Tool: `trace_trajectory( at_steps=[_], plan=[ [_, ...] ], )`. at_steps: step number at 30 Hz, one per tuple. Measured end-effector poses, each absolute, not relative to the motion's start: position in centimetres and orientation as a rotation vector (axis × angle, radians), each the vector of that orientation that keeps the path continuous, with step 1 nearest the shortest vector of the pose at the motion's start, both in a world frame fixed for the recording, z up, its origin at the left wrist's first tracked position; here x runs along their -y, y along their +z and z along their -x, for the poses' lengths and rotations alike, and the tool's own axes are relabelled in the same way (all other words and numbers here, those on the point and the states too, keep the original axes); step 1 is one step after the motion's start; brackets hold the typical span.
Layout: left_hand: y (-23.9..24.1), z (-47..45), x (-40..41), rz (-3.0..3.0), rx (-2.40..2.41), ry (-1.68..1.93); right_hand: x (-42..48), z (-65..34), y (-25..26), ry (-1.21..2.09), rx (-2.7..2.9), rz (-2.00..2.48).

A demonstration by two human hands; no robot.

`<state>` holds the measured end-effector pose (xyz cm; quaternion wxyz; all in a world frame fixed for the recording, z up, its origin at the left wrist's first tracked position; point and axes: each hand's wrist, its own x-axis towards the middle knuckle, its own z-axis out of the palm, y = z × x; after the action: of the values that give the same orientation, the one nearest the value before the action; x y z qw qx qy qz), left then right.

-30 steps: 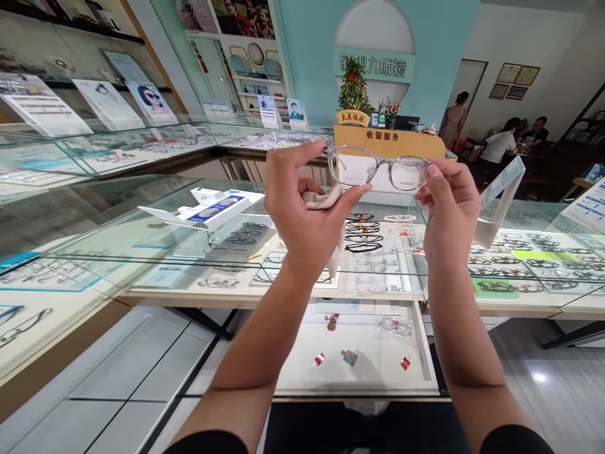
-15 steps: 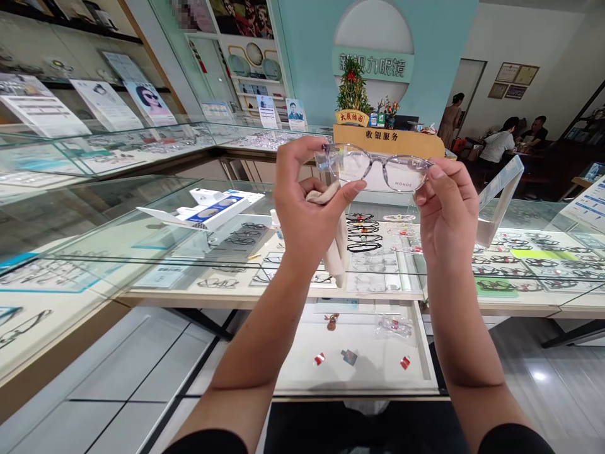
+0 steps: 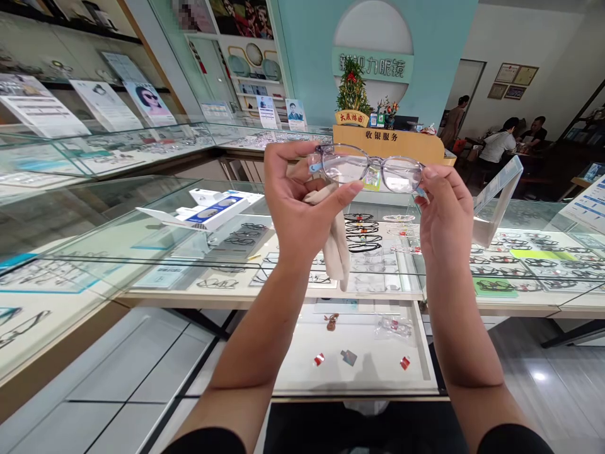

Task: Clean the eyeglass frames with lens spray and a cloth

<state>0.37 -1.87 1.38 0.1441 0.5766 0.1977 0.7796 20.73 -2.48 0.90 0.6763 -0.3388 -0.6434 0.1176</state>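
Observation:
A pair of eyeglasses (image 3: pixel 373 161) with a clear greyish-purple frame is held up level in front of me, above the glass display counter. My left hand (image 3: pixel 302 195) is closed around its left end, with the thumb under the lens. That same hand also keeps a beige cloth (image 3: pixel 336 252) in its palm, and the cloth hangs down below. My right hand (image 3: pixel 444 198) pinches the frame's right end between thumb and fingers. Both temples are largely hidden by the hands.
Below the counter, an open white drawer (image 3: pixel 378 378) holds small red tags and a bagged item (image 3: pixel 394 326). An opened white-blue box (image 3: pixel 208 211) and a tilted stand (image 3: pixel 497 202) stand on the glass counter (image 3: pixel 165 195). Several people are at the far right.
Both hands have shifted slightly left with the eyeglasses, and the lenses are tilted a little differently. The cloth hangs slightly lower. A person at the back has moved.

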Motion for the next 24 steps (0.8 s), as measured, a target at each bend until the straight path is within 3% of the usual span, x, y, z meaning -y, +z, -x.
trace_trajectory(
  at_steps=[8,15,24],
  plan=[
    [1.7,-0.6,2.5,-1.444,-0.612,2.110,2.6,-20.8,1.4,0.373,1.507,0.709],
    [2.7,0.3,4.0,-1.174,-0.593,1.582,4.4,-19.0,1.9,0.309,1.705,0.647],
    [2.0,0.8,4.2,-1.400,-0.812,1.419,4.1,-18.7,1.6,0.310,1.737,0.579]
  ],
)
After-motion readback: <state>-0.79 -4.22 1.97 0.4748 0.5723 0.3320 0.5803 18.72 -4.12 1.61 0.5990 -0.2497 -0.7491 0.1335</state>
